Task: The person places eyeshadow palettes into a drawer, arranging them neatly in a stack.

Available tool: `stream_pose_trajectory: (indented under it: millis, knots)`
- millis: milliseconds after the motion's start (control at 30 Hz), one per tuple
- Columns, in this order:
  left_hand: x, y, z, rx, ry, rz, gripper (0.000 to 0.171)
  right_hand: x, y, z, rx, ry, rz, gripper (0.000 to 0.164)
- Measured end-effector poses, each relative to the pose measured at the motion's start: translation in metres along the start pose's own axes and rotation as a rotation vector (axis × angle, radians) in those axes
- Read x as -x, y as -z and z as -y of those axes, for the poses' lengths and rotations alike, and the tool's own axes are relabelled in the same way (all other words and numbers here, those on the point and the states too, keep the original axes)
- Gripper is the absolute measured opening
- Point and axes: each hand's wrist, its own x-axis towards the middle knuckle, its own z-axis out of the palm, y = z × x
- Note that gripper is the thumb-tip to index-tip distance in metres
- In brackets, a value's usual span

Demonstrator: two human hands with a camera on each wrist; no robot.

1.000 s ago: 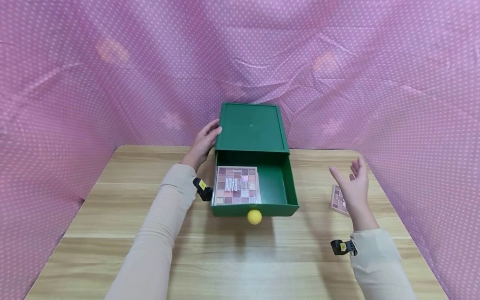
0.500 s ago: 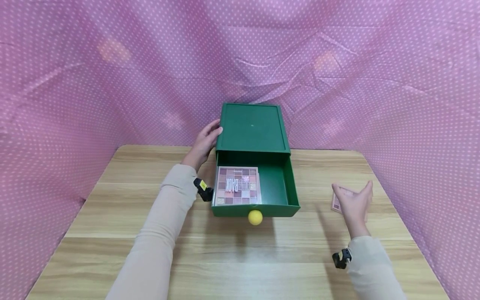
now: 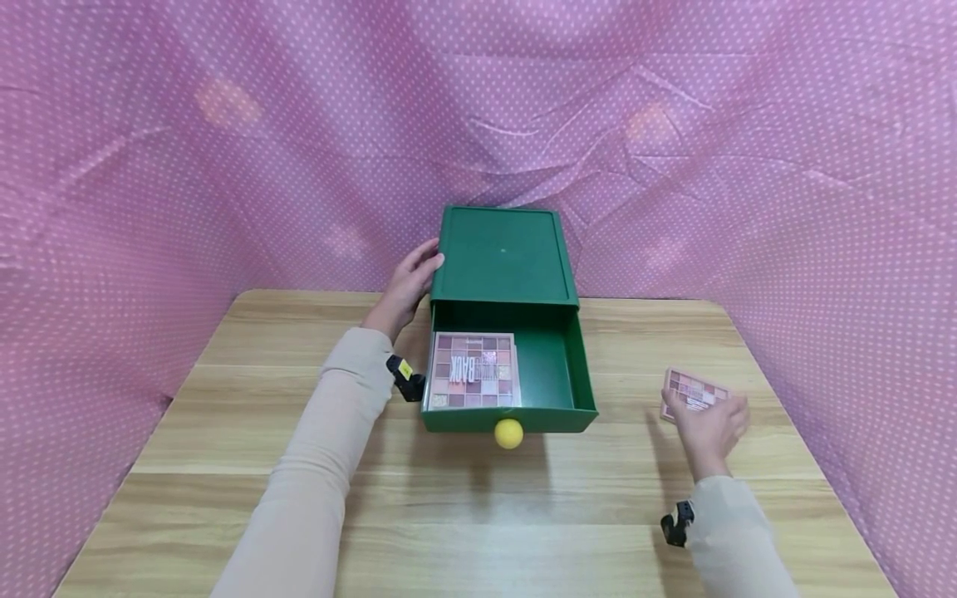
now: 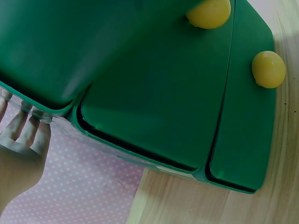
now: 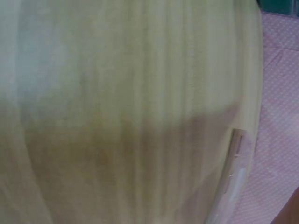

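My left hand (image 3: 404,291) rests against the left side of a green drawer unit (image 3: 504,253), thumb at the top edge. In the left wrist view its fingers (image 4: 28,130) lie fairly straight along the unit's side. The pulled-out top drawer (image 3: 549,365) holds an eyeshadow palette (image 3: 471,374) on its left side, seemingly with another beneath. At the right of the table, my right hand (image 3: 706,428) grips a second pink eyeshadow palette (image 3: 695,392) between thumb and fingers. The right wrist view shows that palette's edge (image 5: 229,182); most of the hand is out of frame there.
Yellow round knobs (image 3: 509,433) (image 4: 268,69) stick out from the drawer fronts; lower drawers (image 4: 154,93) are closed. A wooden table (image 3: 478,531) lies beneath. Pink dotted cloth (image 3: 336,166) hangs behind and along both sides.
My right hand has come down onto the palette on the right and its thumb and fingers have closed about it. My left hand and the drawer unit stay put.
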Motion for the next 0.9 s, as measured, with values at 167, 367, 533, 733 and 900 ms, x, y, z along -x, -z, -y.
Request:
stream_pose_trajectory:
  millis: [167, 367, 533, 733, 900]
  knots:
    - [0.000, 0.001, 0.000, 0.003, 0.000, -0.003, 0.047, 0.001, -0.003, -0.008, 0.067, -0.037, 0.053, 0.127]
    - [-0.001, 0.000, 0.000, -0.001, 0.005, -0.004, 0.047, 0.001, -0.007, -0.015, 0.174, -0.111, 0.102, 0.129]
    - [-0.002, 0.001, 0.001, -0.002, 0.006, 0.003, 0.047, 0.002, -0.011, -0.018, 0.223, -0.167, 0.130, 0.129]
    - [-0.003, 0.002, 0.002, 0.005, 0.000, 0.010, 0.046, 0.003, -0.013, -0.018, 0.240, -0.185, 0.133, 0.126]
    - [-0.003, 0.003, 0.002, 0.005, -0.008, 0.005, 0.046, 0.002, -0.015, -0.017, 0.235, -0.196, 0.123, 0.123]
